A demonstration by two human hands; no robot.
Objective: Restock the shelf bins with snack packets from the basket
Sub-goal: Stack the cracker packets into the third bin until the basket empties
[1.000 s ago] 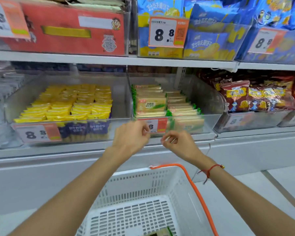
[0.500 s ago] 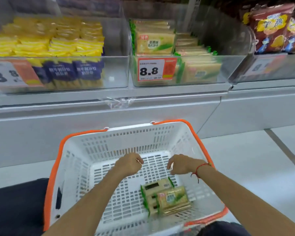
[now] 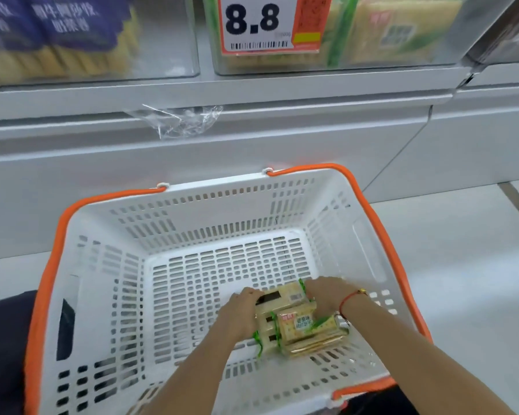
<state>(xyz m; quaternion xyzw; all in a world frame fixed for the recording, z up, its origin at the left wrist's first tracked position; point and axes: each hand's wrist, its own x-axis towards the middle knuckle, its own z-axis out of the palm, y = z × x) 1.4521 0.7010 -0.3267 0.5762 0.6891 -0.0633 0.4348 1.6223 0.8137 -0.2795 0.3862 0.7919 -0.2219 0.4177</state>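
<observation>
The snack packets [image 3: 297,323], pale yellow with green edges, lie in a small pile on the floor of the basket [image 3: 192,223], toward its near right corner. Both hands are down in the basket on that pile. The left hand [image 3: 241,314] presses against the pile's left side, fingers curled round the edge of the packets. The right hand [image 3: 324,298] comes over the far right side, fingers wrapped down on the top packet; a red string bracelet [image 3: 349,299] sits on that wrist. So the pile is clamped between the two hands, and it touches the basket floor as far as I can tell.

The basket is white slotted plastic with orange handles [image 3: 381,223] folded along its rim, standing on the pale floor just in front of the shelf unit. On the shelf above, the right-hand clear bin [image 3: 402,64] holds packets of the same yellow and green kind and carries a price tag [image 3: 270,23] reading 8.8. The left bin [image 3: 162,55] holds yellow and blue packets. A scrap of clear plastic wrap [image 3: 180,121] clings to the grey ledge below the bins.
</observation>
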